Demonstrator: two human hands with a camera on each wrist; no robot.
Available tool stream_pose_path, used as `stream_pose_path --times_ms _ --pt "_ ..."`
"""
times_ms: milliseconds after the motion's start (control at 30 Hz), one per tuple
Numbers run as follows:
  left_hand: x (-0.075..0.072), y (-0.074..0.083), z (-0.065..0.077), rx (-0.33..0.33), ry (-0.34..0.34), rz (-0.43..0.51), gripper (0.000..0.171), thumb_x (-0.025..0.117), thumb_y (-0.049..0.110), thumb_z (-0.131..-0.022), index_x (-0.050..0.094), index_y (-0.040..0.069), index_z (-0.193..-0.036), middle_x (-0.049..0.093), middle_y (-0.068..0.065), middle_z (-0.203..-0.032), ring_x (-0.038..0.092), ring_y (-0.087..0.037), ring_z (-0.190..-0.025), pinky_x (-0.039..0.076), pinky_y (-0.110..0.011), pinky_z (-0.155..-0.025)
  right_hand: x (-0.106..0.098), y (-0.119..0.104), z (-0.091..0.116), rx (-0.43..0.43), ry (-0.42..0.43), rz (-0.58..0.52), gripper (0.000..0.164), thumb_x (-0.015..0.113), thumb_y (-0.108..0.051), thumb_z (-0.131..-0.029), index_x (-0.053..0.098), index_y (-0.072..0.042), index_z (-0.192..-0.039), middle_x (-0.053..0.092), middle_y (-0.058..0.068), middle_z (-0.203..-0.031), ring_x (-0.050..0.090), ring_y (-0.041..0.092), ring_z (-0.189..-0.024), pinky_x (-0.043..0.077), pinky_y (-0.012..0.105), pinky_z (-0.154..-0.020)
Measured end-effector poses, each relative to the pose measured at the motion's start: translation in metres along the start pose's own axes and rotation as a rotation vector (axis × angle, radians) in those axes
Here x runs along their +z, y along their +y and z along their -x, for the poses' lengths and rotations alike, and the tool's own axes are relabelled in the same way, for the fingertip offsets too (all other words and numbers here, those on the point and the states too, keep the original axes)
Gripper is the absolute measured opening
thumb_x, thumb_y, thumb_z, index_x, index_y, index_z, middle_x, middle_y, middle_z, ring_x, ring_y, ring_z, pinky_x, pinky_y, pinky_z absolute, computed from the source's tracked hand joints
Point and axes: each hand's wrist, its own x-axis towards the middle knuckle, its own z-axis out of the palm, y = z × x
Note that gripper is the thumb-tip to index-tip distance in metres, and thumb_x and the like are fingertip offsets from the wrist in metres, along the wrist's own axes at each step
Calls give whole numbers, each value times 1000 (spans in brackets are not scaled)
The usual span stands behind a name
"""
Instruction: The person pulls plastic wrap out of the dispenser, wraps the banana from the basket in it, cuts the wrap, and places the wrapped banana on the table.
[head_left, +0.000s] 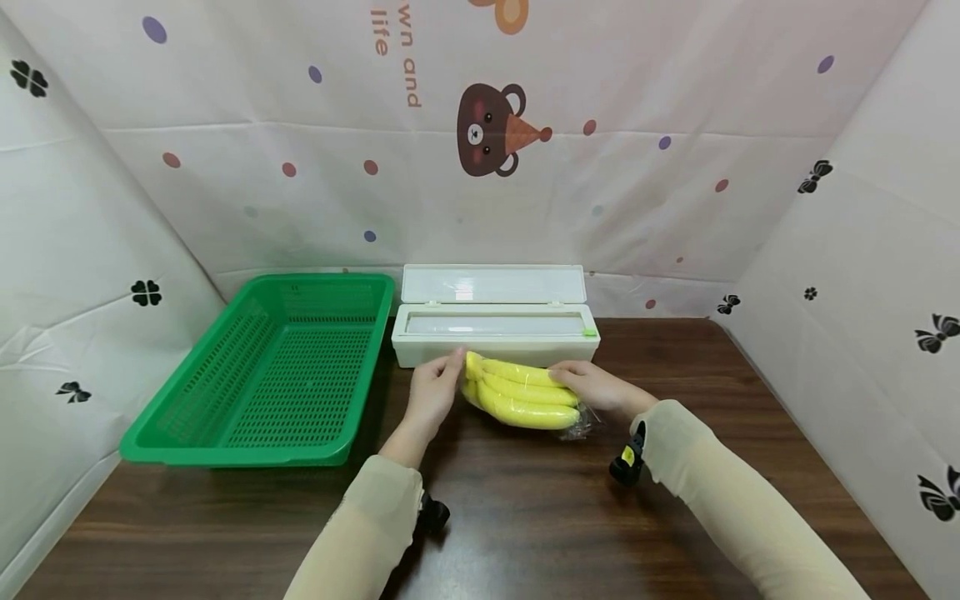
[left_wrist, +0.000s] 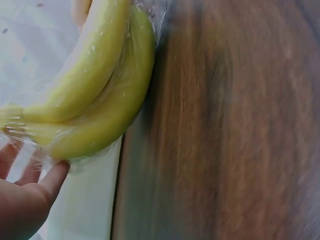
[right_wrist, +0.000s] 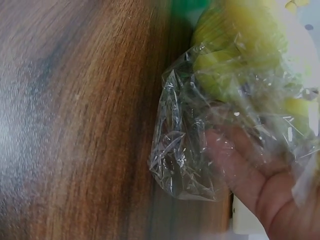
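Observation:
A bunch of yellow bananas (head_left: 525, 400) wrapped in clear plastic film is held up in front of the white box, between both hands. My left hand (head_left: 433, 393) grips the stem end; in the left wrist view its thumb (left_wrist: 56, 177) presses the film near the stems. At the tip end, my right hand (head_left: 600, 388) holds the bunch from the far side. Loose, crumpled film (right_wrist: 175, 155) hangs off that end in the right wrist view, partly covering the fingers. Some of the right fingers are hidden behind the bananas and film.
The white film-dispenser box (head_left: 495, 352) stands just behind the bananas, its lid (head_left: 491, 285) raised. To the left is a green plastic basket (head_left: 358, 408) with slotted sides. Brown wood-grain table (head_left: 540, 525) lies below, with printed white sheets around it.

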Motion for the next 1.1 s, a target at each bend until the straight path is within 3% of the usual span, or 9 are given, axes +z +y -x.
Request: stream_pose_path --times_ms 100,167,333,633,767,900,1100 --pt "2 -1 2 -11 2 88 37 53 38 -96 69 9 -114 66 -3 -117 59 -14 -106 52 -31 -88 1 1 0 12 18 -13 48 37 -33 -102 47 -1 -136 57 14 -121 57 16 -97 48 30 -82" --pt "3 -2 4 -13 -7 135 36 55 33 -95 65 10 -121 62 -5 -127 57 -17 -115 50 -33 -93 2 1 0 18 28 -13 47 37 -32 -102 48 -2 -135 57 13 -121 55 16 -99 46 30 -85" --pt "7 -2 5 22 9 184 32 60 22 -94 64 6 -121 62 -9 -126 58 -17 -115 51 -29 -92 2 1 2 27 33 -7 45 37 -32 -102 50 -2 -134 58 12 -117 54 16 -97 44 31 -85" --pt "16 0 0 74 117 192 26 64 20 -91 70 2 -109 68 -12 -114 62 -12 -100 53 -21 -82 -1 -2 2 35 -41 63 44 34 -32 -103 52 -2 -130 58 7 -98 54 16 -87 43 30 -80" --pt "20 -1 -1 73 142 162 24 60 17 -93 70 1 -108 67 -13 -110 59 -12 -94 52 -21 -79 -2 -4 4 41 -70 74 42 34 -32 -103 56 -2 -123 57 5 -87 52 16 -76 43 29 -72" --pt "23 -1 1 62 127 113 25 52 15 -96 68 2 -111 65 -12 -115 59 -16 -104 52 -26 -86 -1 -6 6 59 -83 67 41 34 -33 -103 58 -2 -116 53 4 -78 47 16 -66 42 29 -64" --pt "22 0 3 36 51 113 33 46 11 -93 64 5 -120 60 -9 -129 51 -20 -125 44 -36 -102 -1 -6 8 74 -75 64 42 34 -33 -103 55 -2 -122 54 5 -81 48 16 -67 45 29 -63"
